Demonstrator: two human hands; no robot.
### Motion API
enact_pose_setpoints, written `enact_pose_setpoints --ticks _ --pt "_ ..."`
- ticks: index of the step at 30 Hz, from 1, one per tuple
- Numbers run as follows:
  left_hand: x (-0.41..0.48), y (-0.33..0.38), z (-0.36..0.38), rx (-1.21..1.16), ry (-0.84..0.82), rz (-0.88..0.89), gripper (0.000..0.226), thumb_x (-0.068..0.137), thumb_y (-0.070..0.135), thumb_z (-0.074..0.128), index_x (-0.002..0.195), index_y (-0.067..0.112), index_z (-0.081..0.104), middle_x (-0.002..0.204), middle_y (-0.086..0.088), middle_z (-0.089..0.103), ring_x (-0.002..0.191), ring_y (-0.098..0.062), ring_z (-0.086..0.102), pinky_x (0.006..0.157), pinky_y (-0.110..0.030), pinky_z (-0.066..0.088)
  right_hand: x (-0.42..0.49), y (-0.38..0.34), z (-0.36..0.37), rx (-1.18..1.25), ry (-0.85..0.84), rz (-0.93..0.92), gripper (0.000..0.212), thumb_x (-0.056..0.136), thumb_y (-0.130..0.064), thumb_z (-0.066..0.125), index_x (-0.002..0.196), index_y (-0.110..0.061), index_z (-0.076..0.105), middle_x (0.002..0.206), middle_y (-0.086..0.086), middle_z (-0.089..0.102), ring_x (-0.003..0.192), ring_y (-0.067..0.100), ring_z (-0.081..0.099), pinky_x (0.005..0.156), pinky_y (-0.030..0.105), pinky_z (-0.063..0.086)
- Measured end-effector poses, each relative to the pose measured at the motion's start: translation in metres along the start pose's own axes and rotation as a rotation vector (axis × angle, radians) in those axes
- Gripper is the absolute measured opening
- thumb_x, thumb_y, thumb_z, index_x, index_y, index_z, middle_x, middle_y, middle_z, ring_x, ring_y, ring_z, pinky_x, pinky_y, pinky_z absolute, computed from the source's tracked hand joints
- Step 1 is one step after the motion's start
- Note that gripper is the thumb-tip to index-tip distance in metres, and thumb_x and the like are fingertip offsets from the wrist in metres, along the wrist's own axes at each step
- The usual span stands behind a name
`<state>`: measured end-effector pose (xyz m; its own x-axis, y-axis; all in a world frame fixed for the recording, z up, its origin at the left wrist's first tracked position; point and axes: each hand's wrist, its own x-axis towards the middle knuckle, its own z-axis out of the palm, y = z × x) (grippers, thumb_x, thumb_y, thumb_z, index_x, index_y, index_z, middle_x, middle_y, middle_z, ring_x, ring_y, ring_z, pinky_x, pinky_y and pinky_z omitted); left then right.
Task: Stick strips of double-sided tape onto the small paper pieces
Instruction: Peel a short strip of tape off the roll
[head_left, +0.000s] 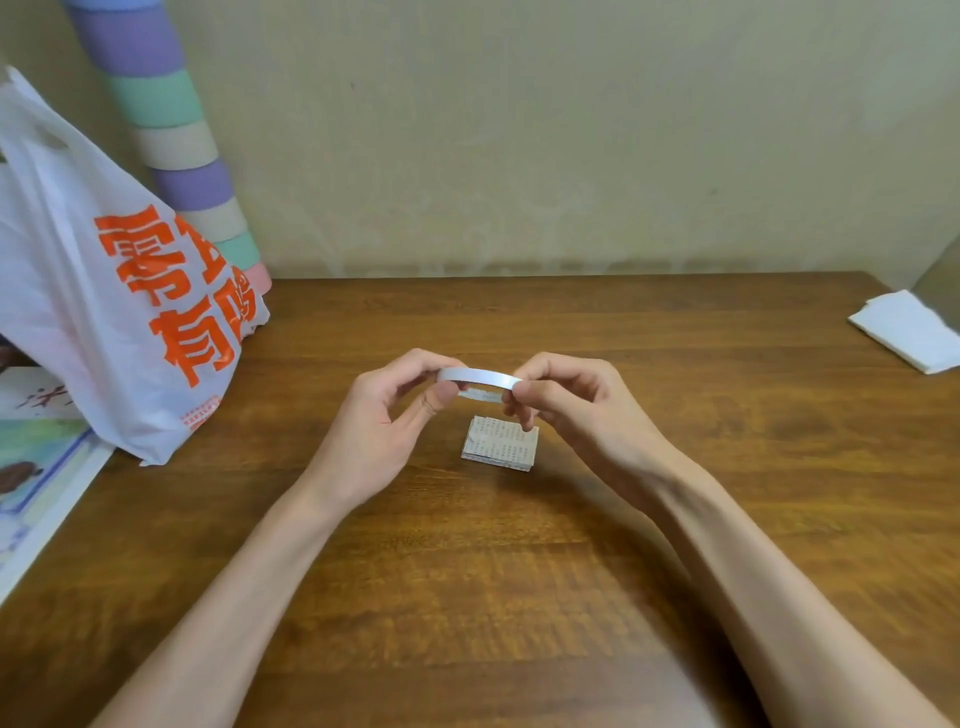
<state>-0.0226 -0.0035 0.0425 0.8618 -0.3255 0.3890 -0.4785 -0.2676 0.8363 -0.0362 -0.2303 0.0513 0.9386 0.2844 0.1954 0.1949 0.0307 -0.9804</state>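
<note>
A thin white roll of double-sided tape (478, 377) is held flat in the air above the wooden table (519, 545). My left hand (384, 421) grips its left side, fingers curled over the rim and thumb underneath. My right hand (571, 410) pinches its right side, where a short loose strip of tape (480, 395) shows under the roll. Just below the hands, a small stack of printed paper pieces (500, 442) lies on the table. The far corner of the stack is hidden by my right fingers.
A white plastic bag with orange lettering (119, 291) stands at the left, over printed sheets (36, 467) at the table's left edge. A striped pastel roll (171, 135) leans against the wall. Folded white tissue (909, 330) lies at the far right.
</note>
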Motion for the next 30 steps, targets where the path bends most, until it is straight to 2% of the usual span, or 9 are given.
enact_pose_setpoints --ticks 3,6,8,12,16,21,26,28,30 --pt "-0.001 -0.002 0.005 -0.045 0.006 -0.009 0.013 0.099 0.027 0.062 0.105 0.026 0.073 0.096 0.011 0.073 0.095 -0.010 0.068 0.088 -0.024 0.052 0.001 0.003 0.001 0.009 0.019 0.016 0.016 0.096 -0.021 0.067 0.082 -0.013 0.073 0.078 0.018 0.062 0.081 0.026 0.056 0.086 0.030 0.048" --pt "-0.002 -0.003 0.009 0.062 0.009 0.041 0.014 0.099 0.029 0.063 0.104 0.025 0.076 0.093 0.014 0.070 0.094 -0.013 0.065 0.086 -0.021 0.047 0.000 0.005 0.000 0.004 0.027 0.022 0.014 0.101 -0.013 0.066 0.092 -0.009 0.076 0.089 0.011 0.071 0.087 0.024 0.062 0.089 0.035 0.052" --pt "-0.003 -0.002 0.011 0.187 0.020 0.071 0.021 0.098 0.036 0.063 0.106 0.023 0.078 0.092 0.018 0.068 0.094 -0.012 0.064 0.086 -0.020 0.044 0.000 0.005 0.002 -0.019 0.037 0.015 0.012 0.101 -0.005 0.064 0.098 -0.004 0.076 0.098 0.007 0.075 0.093 0.017 0.067 0.088 0.029 0.055" --pt "-0.006 0.002 0.012 0.269 0.046 0.063 0.023 0.095 0.036 0.067 0.114 0.027 0.077 0.101 0.023 0.071 0.105 -0.005 0.065 0.094 -0.023 0.046 0.001 0.005 0.002 -0.144 0.029 -0.001 0.009 0.099 -0.007 0.067 0.097 -0.003 0.076 0.091 -0.001 0.075 0.090 0.009 0.067 0.086 0.022 0.050" --pt "-0.004 -0.001 0.008 0.191 0.037 0.002 0.030 0.096 0.036 0.065 0.126 0.032 0.071 0.122 0.021 0.070 0.125 0.002 0.059 0.104 -0.012 0.042 0.000 0.002 -0.002 0.051 0.044 0.052 0.012 0.099 -0.008 0.067 0.089 -0.008 0.075 0.096 0.007 0.074 0.095 0.018 0.068 0.091 0.028 0.055" --pt "-0.004 -0.002 0.009 0.139 0.037 0.022 0.015 0.099 0.032 0.061 0.107 0.028 0.074 0.100 0.015 0.070 0.103 -0.015 0.065 0.091 -0.023 0.047 0.000 0.000 -0.002 0.090 0.048 0.047 0.016 0.098 -0.007 0.067 0.084 -0.011 0.073 0.092 0.006 0.070 0.093 0.017 0.065 0.091 0.030 0.055" --pt "-0.006 0.002 0.007 0.367 0.062 0.179 0.027 0.097 0.037 0.062 0.118 0.027 0.077 0.092 0.014 0.066 0.096 -0.013 0.059 0.085 -0.022 0.047 0.000 0.004 0.000 -0.031 0.048 0.037 0.014 0.100 -0.008 0.066 0.089 -0.008 0.075 0.096 0.002 0.072 0.096 0.014 0.066 0.091 0.033 0.058" --pt "-0.008 0.005 0.010 0.428 0.072 0.235 0.030 0.096 0.038 0.064 0.119 0.025 0.077 0.092 0.015 0.067 0.094 -0.009 0.059 0.087 -0.020 0.046 0.001 0.007 0.003 -0.091 0.031 0.017 0.012 0.100 -0.005 0.065 0.092 -0.002 0.073 0.096 0.005 0.072 0.094 0.013 0.065 0.089 0.030 0.057" --pt "-0.009 0.008 0.011 0.370 0.097 0.178 0.031 0.092 0.041 0.067 0.119 0.029 0.077 0.100 0.021 0.070 0.101 -0.004 0.063 0.093 -0.017 0.047 0.000 0.006 0.004 -0.103 0.031 0.013 0.013 0.100 -0.005 0.065 0.089 -0.004 0.073 0.092 0.004 0.071 0.090 0.011 0.065 0.086 0.026 0.054"
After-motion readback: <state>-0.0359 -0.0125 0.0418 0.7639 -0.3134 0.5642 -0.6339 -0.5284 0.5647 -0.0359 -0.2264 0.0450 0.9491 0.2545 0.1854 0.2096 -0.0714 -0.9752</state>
